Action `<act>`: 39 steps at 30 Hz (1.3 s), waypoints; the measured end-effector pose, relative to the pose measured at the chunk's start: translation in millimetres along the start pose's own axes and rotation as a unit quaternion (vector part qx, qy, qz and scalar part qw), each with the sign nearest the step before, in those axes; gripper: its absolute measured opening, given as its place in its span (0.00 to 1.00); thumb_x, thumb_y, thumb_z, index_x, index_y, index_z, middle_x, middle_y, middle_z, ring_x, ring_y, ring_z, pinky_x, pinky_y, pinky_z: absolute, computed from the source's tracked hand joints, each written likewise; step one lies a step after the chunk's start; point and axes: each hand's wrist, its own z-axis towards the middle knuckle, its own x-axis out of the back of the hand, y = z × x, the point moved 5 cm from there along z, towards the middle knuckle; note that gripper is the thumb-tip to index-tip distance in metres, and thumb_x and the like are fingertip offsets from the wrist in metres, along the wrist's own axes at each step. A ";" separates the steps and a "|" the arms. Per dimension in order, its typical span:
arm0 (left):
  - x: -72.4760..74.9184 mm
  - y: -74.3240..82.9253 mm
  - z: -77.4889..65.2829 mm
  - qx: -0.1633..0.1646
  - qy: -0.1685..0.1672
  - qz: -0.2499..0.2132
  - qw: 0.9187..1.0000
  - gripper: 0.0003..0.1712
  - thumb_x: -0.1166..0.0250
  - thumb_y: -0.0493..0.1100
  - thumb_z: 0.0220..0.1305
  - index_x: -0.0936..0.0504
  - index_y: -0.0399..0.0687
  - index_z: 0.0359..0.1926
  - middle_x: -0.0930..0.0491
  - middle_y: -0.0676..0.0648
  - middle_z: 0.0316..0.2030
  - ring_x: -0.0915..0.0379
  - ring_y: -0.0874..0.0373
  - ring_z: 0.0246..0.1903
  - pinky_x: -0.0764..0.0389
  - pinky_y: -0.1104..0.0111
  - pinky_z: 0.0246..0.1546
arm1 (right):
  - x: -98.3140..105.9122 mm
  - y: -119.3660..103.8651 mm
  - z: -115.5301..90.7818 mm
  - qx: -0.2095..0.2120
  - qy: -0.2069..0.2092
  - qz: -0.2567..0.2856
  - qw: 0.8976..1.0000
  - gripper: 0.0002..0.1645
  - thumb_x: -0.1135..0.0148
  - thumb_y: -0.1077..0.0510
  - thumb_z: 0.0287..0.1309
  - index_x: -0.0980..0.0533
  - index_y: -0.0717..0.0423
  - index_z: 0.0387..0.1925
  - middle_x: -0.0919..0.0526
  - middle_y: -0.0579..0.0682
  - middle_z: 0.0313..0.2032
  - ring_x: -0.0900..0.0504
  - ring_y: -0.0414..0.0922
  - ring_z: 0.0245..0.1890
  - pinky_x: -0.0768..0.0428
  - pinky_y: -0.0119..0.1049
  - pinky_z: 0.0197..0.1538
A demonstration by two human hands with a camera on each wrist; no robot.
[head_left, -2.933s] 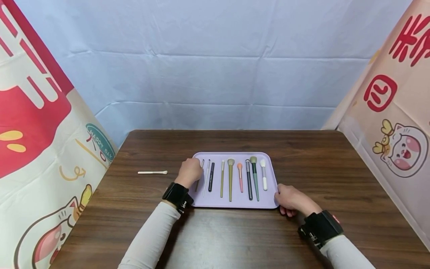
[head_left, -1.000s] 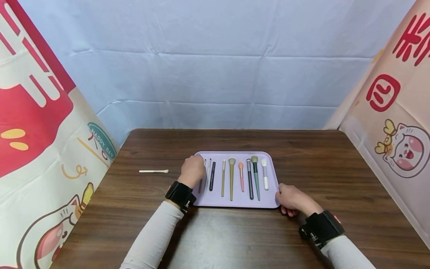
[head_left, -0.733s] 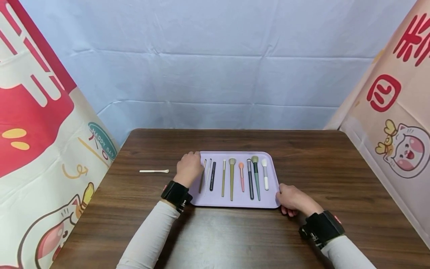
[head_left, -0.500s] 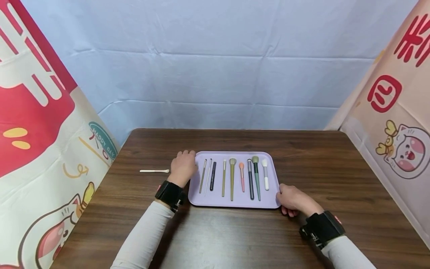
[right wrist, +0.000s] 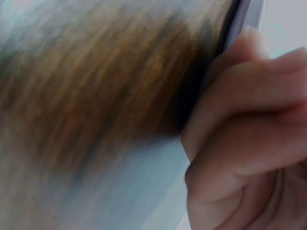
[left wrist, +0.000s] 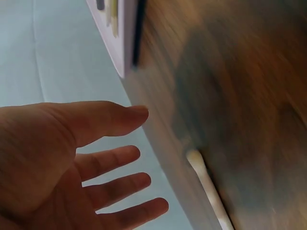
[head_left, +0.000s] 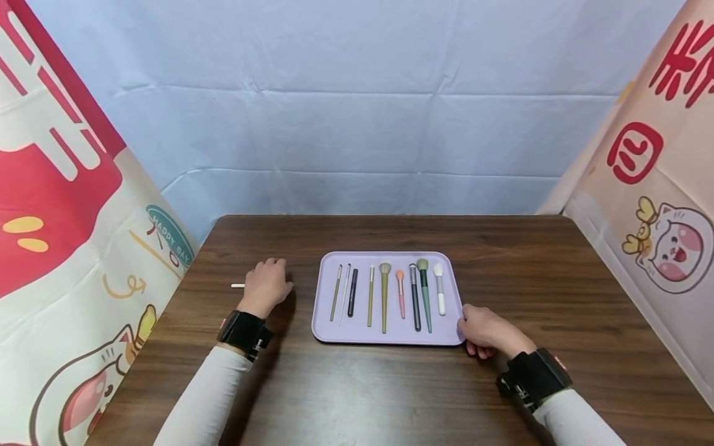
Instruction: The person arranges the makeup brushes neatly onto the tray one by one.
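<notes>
My left hand [head_left: 266, 286] hovers over the table left of the tray, its fingers spread and holding nothing. Beneath it lies a slim pale makeup brush [left wrist: 208, 187]; in the head view the hand hides all but the handle's end. At the lower right corner of a lilac tray [head_left: 346, 336], my right hand [head_left: 488, 331] grips the rim with bent fingers. Makeup brushes lie side by side on the tray, among them a green one [head_left: 426, 297], a pink one [head_left: 400, 294], an olive one [head_left: 384, 300] and a white-tipped one [head_left: 439, 290].
The brown wooden table [head_left: 502, 248] carries the tray near its middle. A pale blue cloth [head_left: 346, 136] hangs behind its far edge. Printed cloths stand along the left [head_left: 72, 235] and right [head_left: 658, 248] sides.
My left hand has left the thin brush at the tray's left end and moved left, over the pale brush on the table. My right hand has stayed at the tray's corner.
</notes>
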 end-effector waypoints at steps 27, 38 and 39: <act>-7.7 -57.4 -14.8 -0.035 -0.030 -0.006 0.999 0.32 0.33 0.41 0.68 0.29 0.31 0.68 0.32 0.26 0.65 0.36 0.27 0.64 0.32 0.37 0.60 | -0.1 -2.6 -3.0 -0.003 0.003 -0.003 1.000 0.07 0.58 0.63 0.69 0.33 0.63 0.36 0.22 0.53 0.16 0.27 0.41 0.10 0.27 0.33 0.16; -11.7 -62.1 -9.2 -0.053 -0.025 -0.003 0.998 0.18 0.34 0.39 0.68 0.20 0.36 0.56 0.25 0.30 0.58 0.31 0.31 0.59 0.28 0.39 0.55 | 0.0 -2.5 -3.2 -0.008 -0.001 -0.004 1.000 0.08 0.58 0.63 0.70 0.33 0.63 0.36 0.22 0.53 0.17 0.27 0.41 0.11 0.27 0.33 0.17; -11.9 -62.3 -9.2 -0.053 -0.026 -0.004 0.998 0.17 0.34 0.39 0.68 0.19 0.36 0.55 0.25 0.31 0.57 0.31 0.31 0.58 0.27 0.39 0.55 | 0.0 -2.5 -3.2 -0.008 -0.001 -0.004 1.000 0.08 0.58 0.63 0.70 0.33 0.63 0.36 0.21 0.54 0.17 0.27 0.41 0.11 0.27 0.33 0.17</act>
